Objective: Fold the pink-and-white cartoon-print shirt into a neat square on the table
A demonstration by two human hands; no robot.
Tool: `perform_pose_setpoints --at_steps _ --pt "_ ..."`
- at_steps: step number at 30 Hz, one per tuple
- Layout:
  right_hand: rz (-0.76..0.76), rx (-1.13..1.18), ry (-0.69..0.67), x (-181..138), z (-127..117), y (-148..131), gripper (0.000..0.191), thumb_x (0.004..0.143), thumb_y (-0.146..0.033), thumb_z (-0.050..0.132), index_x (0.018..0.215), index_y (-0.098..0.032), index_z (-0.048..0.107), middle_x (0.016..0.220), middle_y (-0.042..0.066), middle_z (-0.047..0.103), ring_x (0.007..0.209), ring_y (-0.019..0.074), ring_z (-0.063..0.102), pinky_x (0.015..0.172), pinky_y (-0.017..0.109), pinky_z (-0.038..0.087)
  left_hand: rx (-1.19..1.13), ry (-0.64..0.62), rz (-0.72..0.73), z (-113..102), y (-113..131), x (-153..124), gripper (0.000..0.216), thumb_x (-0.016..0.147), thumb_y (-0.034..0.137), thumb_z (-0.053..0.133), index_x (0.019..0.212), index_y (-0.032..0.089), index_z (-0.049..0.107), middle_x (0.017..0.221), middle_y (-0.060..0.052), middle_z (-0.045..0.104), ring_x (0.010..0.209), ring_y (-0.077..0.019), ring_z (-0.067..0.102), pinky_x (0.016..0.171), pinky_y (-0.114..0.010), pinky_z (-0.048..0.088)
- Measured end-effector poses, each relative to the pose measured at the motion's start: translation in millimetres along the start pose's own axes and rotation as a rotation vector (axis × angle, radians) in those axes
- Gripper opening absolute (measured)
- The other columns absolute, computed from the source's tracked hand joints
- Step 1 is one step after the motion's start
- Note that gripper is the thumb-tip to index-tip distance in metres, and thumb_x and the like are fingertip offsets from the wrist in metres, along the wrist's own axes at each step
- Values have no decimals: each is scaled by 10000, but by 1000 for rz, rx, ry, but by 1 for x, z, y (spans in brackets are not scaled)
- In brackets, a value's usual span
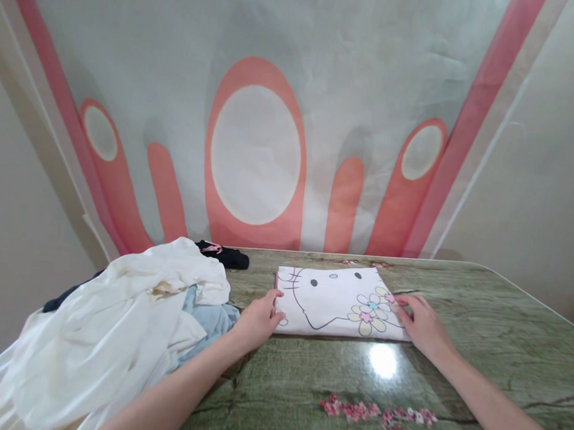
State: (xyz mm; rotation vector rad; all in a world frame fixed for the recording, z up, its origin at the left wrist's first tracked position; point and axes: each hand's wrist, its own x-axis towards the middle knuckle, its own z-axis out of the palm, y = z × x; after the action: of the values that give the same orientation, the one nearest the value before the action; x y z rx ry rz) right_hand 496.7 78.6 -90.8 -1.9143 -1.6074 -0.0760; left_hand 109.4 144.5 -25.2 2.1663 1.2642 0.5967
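A folded white cloth (332,303), printed with a cartoon cat face and flowers, lies flat on the table. At its left edge is my left hand (257,319), thumb and forefinger curled onto the border. My right hand (425,328) holds the right edge near the printed flowers, its thumb and fingers bent together. Both hands touch the cloth from opposite sides. The undersides of the fingers are hidden, and whether the cloth is a shirt or something else cannot be made out.
A heap of crumpled white clothes (112,321) covers the table's left side, with a light blue garment (213,324) under it. Behind sits a black cloth (232,258) with a pink mark. The glossy green table (496,321) meets a patterned wall (400,72).
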Motion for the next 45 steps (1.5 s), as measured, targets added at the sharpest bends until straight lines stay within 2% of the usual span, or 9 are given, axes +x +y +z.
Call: perform_pose_setpoints --at_steps 3,6,10,13,17,22,30,39,45 --pt "10 -51 -45 -3 -4 -7 251 829 -322 405 969 -217 585 994 57 581 795 200 587 716 335 452 333 36 30 -1 5 -4 350 772 249 545 1120 219 529 727 -37 619 725 -228 594 674 -287 372" --pt "19 -100 -81 -5 -8 -11 254 849 -336 381 949 -230 589 999 57 585 796 211 597 710 357 460 546 -64 54 -7 11 -6 245 783 277 543 1020 236 586 785 -42 644 792 -242 601 739 -321 387" --pt "-24 -106 -37 -4 -13 -18 277 851 -382 400 948 -214 599 1033 74 587 833 225 599 747 386 476 603 -59 165 -14 24 -10 253 787 300 549 1024 223 596 926 -64 636 901 -242 578 800 -341 397" --pt "-238 -36 -22 -8 -17 -41 332 864 -388 409 1058 -187 588 1154 94 566 1045 236 534 925 397 410 529 -44 381 -7 39 -16 343 872 270 434 1205 219 495 1199 -74 542 1128 -222 470 951 -355 325" --pt "-516 -24 -262 -27 -20 -91 501 888 -416 384 1353 -231 358 1407 51 363 1295 232 286 1059 434 255 475 -228 570 19 50 -25 525 922 400 328 1395 194 232 1446 -62 269 1327 -210 206 1071 -383 160" --pt "-526 -97 -530 -49 -18 -120 594 869 -542 345 1406 -355 172 1474 -7 205 1342 300 135 1042 589 138 474 -345 549 33 49 -32 646 890 584 219 1418 214 171 1464 -51 220 1342 -252 146 1074 -456 111" --pt "-456 -104 -608 -46 -23 -115 576 868 -576 300 1396 -391 163 1477 -16 188 1342 307 129 1025 618 118 515 -299 477 30 45 -31 616 858 641 227 1375 310 277 1451 -9 262 1326 -320 159 1038 -538 142" --pt "-324 -158 -530 -33 -21 -68 596 862 -580 298 1401 -345 201 1473 -14 191 1342 269 158 1063 542 131 627 -240 384 23 23 -20 619 894 578 211 1392 213 253 1461 -80 219 1327 -241 208 1060 -423 163" --pt "-235 83 -390 -14 -29 -55 456 901 -473 284 1154 -241 583 1252 55 546 1167 232 465 982 422 352 657 -171 359 18 7 -6 572 907 537 244 1380 217 283 1457 -79 232 1329 -235 208 1065 -433 157"
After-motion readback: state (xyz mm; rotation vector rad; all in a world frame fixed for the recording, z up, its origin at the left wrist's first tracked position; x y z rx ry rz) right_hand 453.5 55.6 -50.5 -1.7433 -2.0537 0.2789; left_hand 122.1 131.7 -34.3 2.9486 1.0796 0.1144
